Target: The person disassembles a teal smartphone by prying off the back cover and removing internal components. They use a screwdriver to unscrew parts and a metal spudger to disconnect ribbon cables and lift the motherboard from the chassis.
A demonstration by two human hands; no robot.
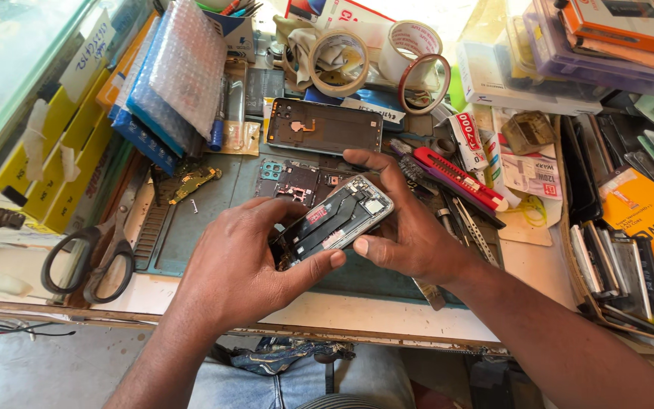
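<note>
Holding the opened phone (334,223) over the mat (191,242), I pinch its near end with my left hand (240,261), thumb pressed along the edge, while my right hand (406,227) clasps the far end. Disassembly looks well advanced, I judge: the back cover (323,126) lies apart behind, as does a small board (194,182) (one loose screw beside it). Inside, the black battery and metal shields show; the frame is pale.

We have one view only, from a camera worn on the head. It looks steeply down and forward, close over the cluttered workbench (191,291), with our lap at the bottom edge.
</note>
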